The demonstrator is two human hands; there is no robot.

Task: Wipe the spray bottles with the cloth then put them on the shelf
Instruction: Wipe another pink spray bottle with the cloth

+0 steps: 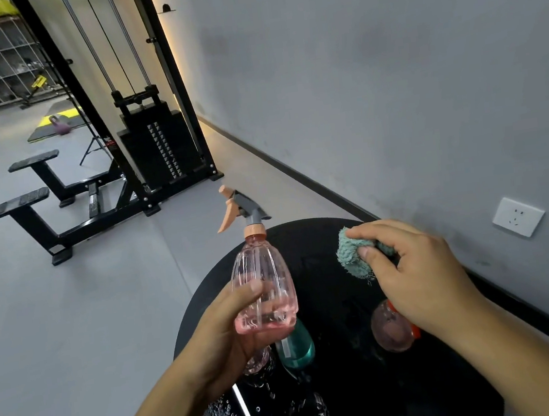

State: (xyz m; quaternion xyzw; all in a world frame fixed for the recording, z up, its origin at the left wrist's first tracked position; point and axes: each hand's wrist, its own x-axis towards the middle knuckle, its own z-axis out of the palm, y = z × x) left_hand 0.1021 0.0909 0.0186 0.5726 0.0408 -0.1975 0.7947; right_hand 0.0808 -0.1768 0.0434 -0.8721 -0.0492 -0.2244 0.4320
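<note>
The left hand [236, 332] grips the base of a pink spray bottle [263, 284], held upright above the near left part of the round black table [355, 386]; its palm hides part of the bottle's bottom. The right hand [417, 270] pinches a bunched teal cloth [350, 257] just right of the bottle, apart from it. Below the hands, a teal bottle [297, 345] and another pink bottle [391, 331] stand on the table, both partly covered and hard to make out. Water droplets glint on the table's near edge. A cable weight machine [156, 146] stands far left.
</note>
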